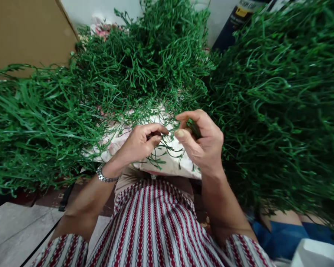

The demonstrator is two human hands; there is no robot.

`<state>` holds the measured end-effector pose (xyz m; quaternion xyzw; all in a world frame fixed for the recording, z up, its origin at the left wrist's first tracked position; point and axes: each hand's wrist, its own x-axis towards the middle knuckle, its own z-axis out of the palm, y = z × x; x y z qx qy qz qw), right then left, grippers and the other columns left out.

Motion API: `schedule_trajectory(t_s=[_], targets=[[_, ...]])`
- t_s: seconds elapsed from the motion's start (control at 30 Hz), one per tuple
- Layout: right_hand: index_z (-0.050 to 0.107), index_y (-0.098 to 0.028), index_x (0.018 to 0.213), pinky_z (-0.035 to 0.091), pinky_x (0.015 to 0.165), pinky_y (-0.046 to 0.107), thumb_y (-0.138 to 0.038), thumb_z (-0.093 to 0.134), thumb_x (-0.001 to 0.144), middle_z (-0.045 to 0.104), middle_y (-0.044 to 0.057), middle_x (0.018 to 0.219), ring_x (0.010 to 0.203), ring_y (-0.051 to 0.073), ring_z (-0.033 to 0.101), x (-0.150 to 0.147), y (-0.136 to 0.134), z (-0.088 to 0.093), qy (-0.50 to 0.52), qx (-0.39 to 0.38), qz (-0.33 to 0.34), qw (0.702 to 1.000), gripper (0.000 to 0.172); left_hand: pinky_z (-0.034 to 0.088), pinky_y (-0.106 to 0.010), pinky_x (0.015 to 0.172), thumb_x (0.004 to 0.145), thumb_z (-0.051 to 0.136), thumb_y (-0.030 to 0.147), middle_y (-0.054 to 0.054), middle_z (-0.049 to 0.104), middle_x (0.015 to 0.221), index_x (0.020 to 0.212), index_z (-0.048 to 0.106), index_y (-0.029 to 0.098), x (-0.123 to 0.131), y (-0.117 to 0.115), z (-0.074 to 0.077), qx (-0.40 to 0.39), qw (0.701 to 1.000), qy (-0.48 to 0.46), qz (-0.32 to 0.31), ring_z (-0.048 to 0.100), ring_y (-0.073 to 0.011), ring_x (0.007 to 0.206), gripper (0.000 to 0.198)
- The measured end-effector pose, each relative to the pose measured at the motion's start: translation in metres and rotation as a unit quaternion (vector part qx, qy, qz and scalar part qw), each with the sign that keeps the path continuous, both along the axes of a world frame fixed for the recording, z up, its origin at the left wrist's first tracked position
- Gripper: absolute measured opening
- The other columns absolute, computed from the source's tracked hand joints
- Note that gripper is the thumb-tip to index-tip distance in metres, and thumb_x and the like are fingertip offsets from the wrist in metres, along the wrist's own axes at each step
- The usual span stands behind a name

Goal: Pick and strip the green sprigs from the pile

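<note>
My left hand [147, 141], with a metal watch [107, 175] on its wrist, is closed in a loose pinch, and a thin green stem [171, 148] shows at its thumb and fingertip. Just to the right, my right hand [202, 142] is curved, with thumb and forefinger apart. Some green shows between its fingers, though I cannot tell whether it touches them. Below both hands lies a pale, pink-patterned cloth or bag [172, 163] with loose stems scattered over it.
Heaps of slender green stalks surround the hands: one on the left [39, 122], one behind [161, 48], a large one on the right [289, 104]. A cardboard panel [28, 33] and a dark blue container [231, 27] stand behind. Another person's leg [284, 218] shows at lower right.
</note>
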<state>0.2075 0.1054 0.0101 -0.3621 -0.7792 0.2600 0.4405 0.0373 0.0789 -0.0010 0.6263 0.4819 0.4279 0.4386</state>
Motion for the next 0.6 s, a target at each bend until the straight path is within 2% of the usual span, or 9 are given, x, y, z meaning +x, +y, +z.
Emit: schedule_trajectory(t_s=[0.07, 0.17, 0.27, 0.37, 0.47, 0.6], targets=[[0.055, -0.016, 0.106, 0.04, 0.058, 0.024, -0.042, 0.063, 0.077, 0.057, 0.005, 0.093, 0.065, 0.011, 0.049, -0.001, 0.005, -0.001, -0.031, 0.022, 0.036, 0.999, 0.04, 0.04, -0.018, 0.054, 0.071, 0.056, 0.01, 0.0, 0.06, 0.065, 0.073, 0.064, 0.015, 0.006, 0.002, -0.003, 0.008, 0.999, -0.033, 0.035, 0.051, -0.0084, 0.059, 0.009], [0.056, -0.014, 0.101, 0.041, 0.064, 0.024, -0.043, 0.06, 0.079, 0.058, 0.004, 0.086, 0.071, 0.012, 0.051, -0.004, 0.009, -0.012, -0.068, 0.012, 0.108, 0.992, 0.036, 0.038, -0.017, 0.049, 0.07, 0.06, 0.011, 0.002, 0.058, 0.061, 0.068, 0.063, 0.014, 0.01, 0.002, -0.01, 0.015, 0.992, -0.102, 0.077, 0.048, -0.0062, 0.053, 0.005], [0.057, -0.014, 0.089, 0.04, 0.063, 0.024, -0.04, 0.058, 0.082, 0.056, 0.002, 0.075, 0.069, 0.012, 0.051, -0.007, 0.007, -0.023, -0.064, 0.006, 0.091, 0.994, 0.026, 0.035, -0.015, 0.045, 0.07, 0.061, 0.011, 0.003, 0.057, 0.06, 0.069, 0.064, 0.015, 0.012, -0.001, -0.016, 0.023, 0.983, -0.154, 0.096, 0.044, -0.0041, 0.048, 0.005], [0.057, -0.014, 0.078, 0.037, 0.06, 0.023, -0.034, 0.057, 0.083, 0.052, 0.0, 0.067, 0.064, 0.011, 0.048, -0.008, 0.002, -0.024, -0.064, 0.007, 0.079, 0.995, 0.02, 0.035, -0.015, 0.046, 0.071, 0.061, 0.011, 0.004, 0.057, 0.062, 0.07, 0.064, 0.017, 0.012, -0.003, -0.019, 0.049, 0.98, -0.158, 0.113, 0.044, -0.004, 0.049, 0.006], [0.055, -0.014, 0.071, 0.034, 0.057, 0.022, -0.029, 0.054, 0.085, 0.048, -0.001, 0.063, 0.06, 0.01, 0.045, -0.005, -0.002, -0.019, -0.079, 0.003, 0.095, 0.992, 0.02, 0.037, -0.015, 0.049, 0.072, 0.063, 0.013, 0.003, 0.057, 0.062, 0.07, 0.063, 0.016, 0.01, -0.005, -0.02, 0.04, 0.982, -0.155, 0.097, 0.048, -0.0051, 0.053, 0.003], [0.052, -0.015, 0.072, 0.034, 0.057, 0.021, -0.024, 0.05, 0.087, 0.048, -0.001, 0.065, 0.061, 0.009, 0.044, -0.001, -0.005, -0.014, -0.095, -0.021, 0.124, 0.988, 0.017, 0.036, -0.016, 0.048, 0.069, 0.066, 0.021, 0.003, 0.053, 0.06, 0.071, 0.06, 0.015, 0.007, -0.005, -0.02, -0.032, 0.977, -0.202, 0.064, 0.046, -0.0055, 0.052, 0.008]])
